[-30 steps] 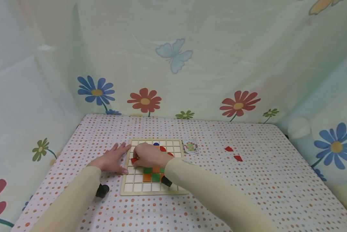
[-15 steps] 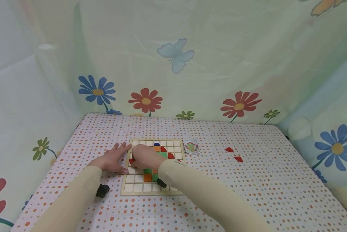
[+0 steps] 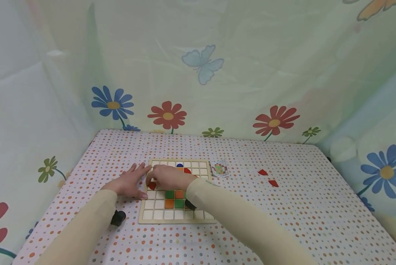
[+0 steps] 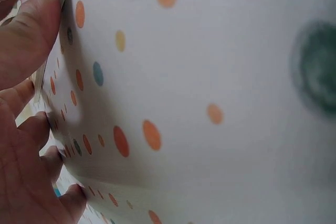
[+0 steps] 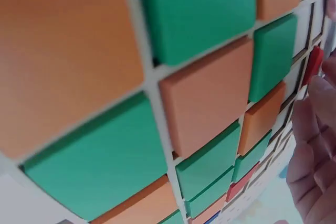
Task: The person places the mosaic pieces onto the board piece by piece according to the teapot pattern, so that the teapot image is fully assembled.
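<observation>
A wooden grid board (image 3: pixel 165 221) lies on the dotted table, with green tiles (image 3: pixel 179 203) and orange tiles (image 3: pixel 169 203) in its middle cells. My right hand (image 3: pixel 171 177) reaches over its left side, fingers bent down at a red quarter-circle tile (image 3: pixel 152 186) in the left column. The right wrist view has thumb and fingertips against that red tile (image 5: pixel 313 66). My left hand (image 3: pixel 128 184) lies with fingers spread along the board's left edge; its thumb (image 4: pixel 37 30) touches the frame in the left wrist view. The right hand and sleeve cover part of the board.
Right of the board lies a small pattern card (image 3: pixel 220 168). Two loose red quarter-circle tiles (image 3: pixel 262 172) rest farther right on the table. A blue tile (image 3: pixel 180 165) sits in the board's top row, with a red tile (image 3: pixel 187 170) just below and right.
My right hand shifts slightly, staying at the board's left column, and the red tile there now shows at a different angle under the fingers. My left hand keeps its place.
</observation>
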